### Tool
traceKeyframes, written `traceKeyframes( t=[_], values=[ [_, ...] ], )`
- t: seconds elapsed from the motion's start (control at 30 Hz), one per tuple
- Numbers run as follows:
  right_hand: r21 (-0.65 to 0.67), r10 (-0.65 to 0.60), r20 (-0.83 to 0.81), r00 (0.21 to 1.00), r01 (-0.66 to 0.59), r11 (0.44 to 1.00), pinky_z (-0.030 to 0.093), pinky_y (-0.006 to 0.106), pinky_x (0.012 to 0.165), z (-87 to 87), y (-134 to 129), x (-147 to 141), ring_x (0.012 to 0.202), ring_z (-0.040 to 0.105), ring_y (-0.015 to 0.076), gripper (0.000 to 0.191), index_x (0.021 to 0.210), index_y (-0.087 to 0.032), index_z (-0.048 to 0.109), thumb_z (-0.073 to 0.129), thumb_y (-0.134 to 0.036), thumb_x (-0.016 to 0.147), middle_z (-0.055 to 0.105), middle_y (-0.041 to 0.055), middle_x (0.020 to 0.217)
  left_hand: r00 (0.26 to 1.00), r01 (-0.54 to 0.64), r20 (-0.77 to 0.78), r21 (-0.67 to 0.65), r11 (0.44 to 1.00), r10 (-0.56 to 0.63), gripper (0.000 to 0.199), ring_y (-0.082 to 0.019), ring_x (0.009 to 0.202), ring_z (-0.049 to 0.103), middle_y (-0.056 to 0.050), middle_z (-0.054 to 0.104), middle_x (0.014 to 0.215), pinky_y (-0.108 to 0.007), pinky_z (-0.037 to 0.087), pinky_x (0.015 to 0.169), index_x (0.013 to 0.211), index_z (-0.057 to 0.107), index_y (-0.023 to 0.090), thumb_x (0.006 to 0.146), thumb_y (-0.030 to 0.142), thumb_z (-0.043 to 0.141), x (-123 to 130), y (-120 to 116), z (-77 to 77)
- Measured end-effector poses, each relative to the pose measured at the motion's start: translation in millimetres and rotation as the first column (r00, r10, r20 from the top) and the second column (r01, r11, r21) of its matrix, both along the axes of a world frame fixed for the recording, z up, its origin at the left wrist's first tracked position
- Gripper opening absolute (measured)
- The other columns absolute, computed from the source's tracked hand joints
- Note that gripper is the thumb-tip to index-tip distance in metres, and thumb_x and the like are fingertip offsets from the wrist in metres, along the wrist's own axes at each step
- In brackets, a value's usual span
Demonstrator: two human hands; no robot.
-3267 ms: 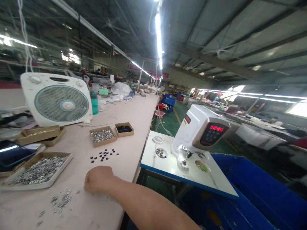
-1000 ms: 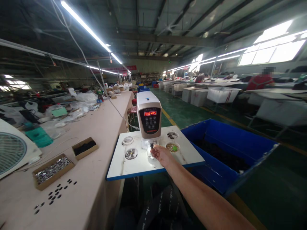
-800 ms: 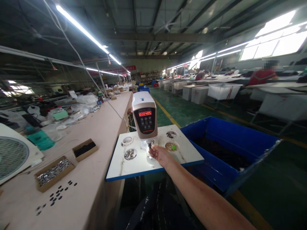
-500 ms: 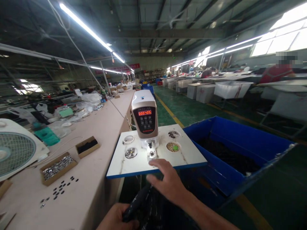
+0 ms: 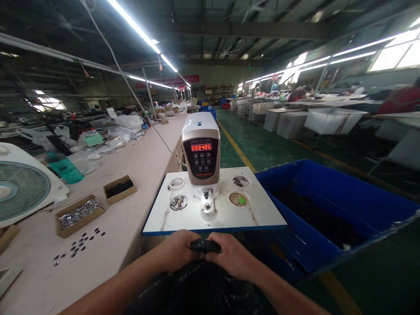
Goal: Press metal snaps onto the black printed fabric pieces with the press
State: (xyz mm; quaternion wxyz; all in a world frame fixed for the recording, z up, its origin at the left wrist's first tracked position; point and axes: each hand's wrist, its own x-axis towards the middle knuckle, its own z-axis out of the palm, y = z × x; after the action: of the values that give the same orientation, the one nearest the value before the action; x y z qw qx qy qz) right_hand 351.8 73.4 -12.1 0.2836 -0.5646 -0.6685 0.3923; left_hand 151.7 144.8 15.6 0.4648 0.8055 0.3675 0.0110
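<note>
Both hands pinch the upper edge of a dark patterned cloth (image 5: pixel 197 284) just below the front edge of a white board. My left hand (image 5: pixel 177 251) grips it on the left, my right hand (image 5: pixel 229 256) on the right, with a short folded stretch between them. Beyond the hands stands a white and gold machine (image 5: pixel 201 148), its red display lit. Its small press head (image 5: pixel 207 205) is over the white board (image 5: pixel 193 223). Round wells in the board hold metal pieces (image 5: pixel 178 202), gold pieces (image 5: pixel 236 200) and a green disc (image 5: pixel 242 200).
On the left table (image 5: pixel 131 210) are a fan (image 5: pixel 22 183), a box of metal parts (image 5: pixel 78 213), a box of black pieces (image 5: pixel 120 189) and loose dark discs (image 5: pixel 78 245). A blue bin (image 5: pixel 328 192) holding dark cloth stands right.
My right hand has come down from the press head and taken hold of the cloth. My left hand has moved up and right with its part of the cloth. The camera view has shifted slightly.
</note>
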Motion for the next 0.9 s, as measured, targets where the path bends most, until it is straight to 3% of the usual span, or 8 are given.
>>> traceKeyframes(
  t=[0.23,0.43,0.5,0.7,0.8,0.9],
  values=[
    [-0.119,-0.012,-0.079,0.997,0.003,0.993,0.034,0.024,0.063,-8.0,10.4,11.2,0.073,0.056,0.0149,0.007,0.083,-0.016,0.068,0.067,-0.022,0.080,0.064,-0.0023,0.076,0.991,0.031,0.131,-0.187,0.982,-0.006,0.027,-0.010,0.063,0.034,0.005,0.041,0.065,-0.023,0.029,0.056,0.070,0.056,0.017,0.078,0.040,0.067,7.8,16.2,-20.3],
    [-0.293,-0.065,-0.403,0.913,-0.061,0.954,0.035,0.024,0.063,-16.6,23.6,29.9,0.067,0.052,0.0139,0.027,0.089,-0.016,0.070,0.075,-0.037,0.074,0.062,-0.0033,0.071,0.993,-0.012,0.110,-0.247,0.969,0.041,0.025,-0.010,0.059,0.033,0.006,0.040,0.061,-0.023,0.025,0.051,0.069,0.057,0.017,0.074,0.038,0.069,18.6,36.4,-28.3],
    [-0.327,-0.088,-0.433,0.897,-0.065,0.943,0.036,0.025,0.062,-18.4,31.5,33.2,0.066,0.053,0.0141,0.030,0.089,-0.015,0.071,0.076,-0.040,0.073,0.063,-0.0028,0.070,0.991,-0.029,0.119,-0.258,0.966,0.061,0.024,-0.010,0.059,0.035,0.006,0.041,0.060,-0.023,0.026,0.052,0.068,0.058,0.016,0.072,0.036,0.070,21.0,46.0,-31.1],
    [-0.188,-0.162,-0.261,0.952,0.115,0.975,0.040,0.027,0.068,-20.6,61.0,32.0,0.075,0.059,0.0181,0.017,0.086,-0.016,0.072,0.067,-0.028,0.077,0.069,0.0001,0.077,0.982,-0.057,0.153,-0.333,0.941,0.114,0.021,-0.011,0.060,0.043,0.005,0.053,0.063,-0.024,0.032,0.057,0.076,0.065,0.015,0.071,0.035,0.069,28.5,72.8,-38.7],
    [-0.154,-0.163,-0.300,0.940,0.121,0.981,0.043,0.029,0.075,-20.3,70.2,31.1,0.084,0.062,0.0205,0.020,0.093,-0.016,0.074,0.065,-0.027,0.079,0.073,0.0021,0.087,0.980,-0.039,0.170,-0.350,0.936,0.105,0.022,-0.012,0.062,0.047,0.004,0.058,0.067,-0.024,0.035,0.060,0.081,0.070,0.014,0.071,0.034,0.070,31.8,83.9,-40.2],
    [-0.199,-0.179,-0.366,0.913,0.111,0.974,0.045,0.029,0.076,-21.4,73.9,32.1,0.085,0.063,0.0204,0.023,0.097,-0.016,0.074,0.065,-0.028,0.080,0.073,0.0026,0.089,0.978,-0.029,0.185,-0.348,0.937,0.099,0.023,-0.012,0.063,0.049,0.004,0.060,0.068,-0.024,0.036,0.061,0.083,0.072,0.014,0.071,0.033,0.071,34.2,93.2,-41.1]
  ],
)
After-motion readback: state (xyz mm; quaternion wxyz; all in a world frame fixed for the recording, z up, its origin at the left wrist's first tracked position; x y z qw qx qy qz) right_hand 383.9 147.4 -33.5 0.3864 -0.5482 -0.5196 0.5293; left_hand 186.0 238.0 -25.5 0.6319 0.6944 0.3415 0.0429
